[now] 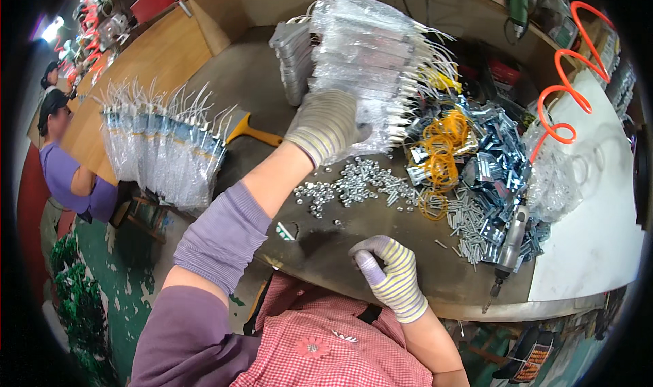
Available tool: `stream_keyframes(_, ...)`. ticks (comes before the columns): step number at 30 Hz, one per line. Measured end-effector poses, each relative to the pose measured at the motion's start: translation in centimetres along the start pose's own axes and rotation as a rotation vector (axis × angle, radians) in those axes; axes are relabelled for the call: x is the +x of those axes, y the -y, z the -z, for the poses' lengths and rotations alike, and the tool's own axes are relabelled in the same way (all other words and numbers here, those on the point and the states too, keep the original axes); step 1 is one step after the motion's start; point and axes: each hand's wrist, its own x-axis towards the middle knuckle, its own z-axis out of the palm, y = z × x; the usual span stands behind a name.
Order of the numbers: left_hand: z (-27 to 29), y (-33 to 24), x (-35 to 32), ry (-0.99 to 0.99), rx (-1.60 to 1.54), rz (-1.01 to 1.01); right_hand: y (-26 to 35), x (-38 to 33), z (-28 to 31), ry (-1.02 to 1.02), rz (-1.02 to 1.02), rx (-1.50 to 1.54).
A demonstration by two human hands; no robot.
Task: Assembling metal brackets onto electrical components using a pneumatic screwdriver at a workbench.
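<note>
1. Left hand [326,124], gloved, is reaching to the stack of bagged parts [371,60] at the far middle of the workbench [340,251]. Palm and fingers lie against the near face of the stack. Fingers are curled, but whether they pinch a bag can't be told.
2. Right hand [389,273], gloved, rests on the near edge of the workbench with fingers bent loosely and nothing in it.
3. To do this well, I'd say: press square on the stack's face and support it low, since the slick bags look liable to slide.
4. Orientation: the bags lie flat, long axis running left-right, with white wire leads pointing right toward the yellow bands [442,152].
5. Loose nuts [354,183] lie just nearer than the stack.
</note>
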Motion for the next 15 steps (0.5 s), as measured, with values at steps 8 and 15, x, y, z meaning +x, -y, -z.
stream_keyframes(8, 3.4, -1.5, -4.6, 0.066, -0.032, 0.104, -0.5, 0.0, 0.4, -0.025, 0.122, -0.075)
stream_keyframes(15, 2.6, -5.4, -16.6, -0.217, -0.301, -0.096, 0.9, 0.1, -1.1, -0.188, -0.138, 0.759)
